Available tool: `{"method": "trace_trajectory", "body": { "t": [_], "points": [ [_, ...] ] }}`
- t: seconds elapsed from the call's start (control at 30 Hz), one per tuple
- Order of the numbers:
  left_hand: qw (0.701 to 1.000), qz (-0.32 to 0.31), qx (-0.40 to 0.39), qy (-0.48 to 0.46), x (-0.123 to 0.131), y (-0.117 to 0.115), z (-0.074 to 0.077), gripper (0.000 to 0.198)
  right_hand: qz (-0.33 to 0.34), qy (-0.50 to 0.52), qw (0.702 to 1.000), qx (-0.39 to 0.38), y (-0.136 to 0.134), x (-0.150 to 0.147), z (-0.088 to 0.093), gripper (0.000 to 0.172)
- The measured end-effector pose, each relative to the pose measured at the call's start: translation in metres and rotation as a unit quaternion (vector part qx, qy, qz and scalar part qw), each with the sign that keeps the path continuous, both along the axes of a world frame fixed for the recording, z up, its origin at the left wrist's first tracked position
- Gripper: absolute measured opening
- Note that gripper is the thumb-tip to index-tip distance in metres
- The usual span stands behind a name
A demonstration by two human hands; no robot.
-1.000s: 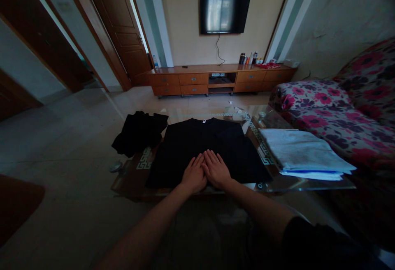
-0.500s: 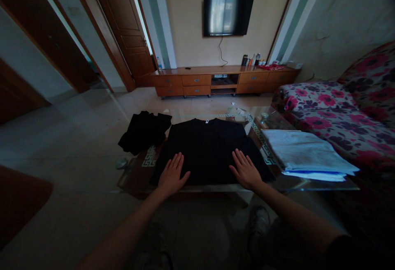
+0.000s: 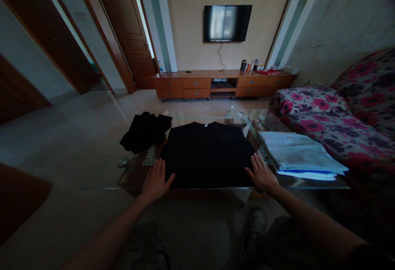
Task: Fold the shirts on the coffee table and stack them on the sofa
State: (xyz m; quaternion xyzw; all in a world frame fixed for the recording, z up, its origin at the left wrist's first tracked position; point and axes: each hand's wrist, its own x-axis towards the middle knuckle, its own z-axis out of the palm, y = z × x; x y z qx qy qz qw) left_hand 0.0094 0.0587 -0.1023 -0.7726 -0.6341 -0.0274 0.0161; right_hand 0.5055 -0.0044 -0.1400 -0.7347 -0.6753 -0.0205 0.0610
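A black T-shirt point(image 3: 207, 153) lies flat on a glass coffee table point(image 3: 308, 183), its collar pointing away from me. My left hand point(image 3: 156, 178) rests open, fingers stretched, at the shirt's near left corner. My right hand point(image 3: 261, 173) lies open and flat at the shirt's near right corner. Neither hand holds anything.
A crumpled black garment point(image 3: 145, 131) hangs over the table's far left corner. A stack of folded white cloth point(image 3: 298, 155) sits on the table's right side. A floral sofa point(image 3: 336, 114) stands to the right; a wooden TV cabinet point(image 3: 222, 84) lines the far wall.
My two hands started together at the shirt's middle and slid apart along its lower part, reaching the left and right edges.
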Motion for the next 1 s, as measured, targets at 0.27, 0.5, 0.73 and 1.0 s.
{"method": "trace_trajectory", "body": {
  "t": [0.27, 0.5, 0.73, 1.0],
  "points": [
    [0.996, -0.009, 0.082, -0.016, 0.048, 0.015, 0.020, 0.072, -0.080, 0.016, 0.997, 0.009, 0.033, -0.056, 0.031, 0.076],
    [0.983, -0.163, 0.060, -0.061, 0.134, 0.043, 0.022, 0.063, 0.078, 0.075, 0.994, -0.019, 0.087, -0.150, 0.049, 0.076],
    [0.984, -0.159, -0.015, -0.080, 0.157, 0.060, 0.001, 0.066, 0.152, 0.085, 0.983, -0.063, 0.102, -0.169, 0.042, 0.072],
    [0.994, -0.090, 0.011, -0.059, 0.076, 0.080, -0.002, 0.071, 0.091, 0.050, 0.994, -0.029, 0.094, -0.091, 0.030, 0.081]
  ]
}}
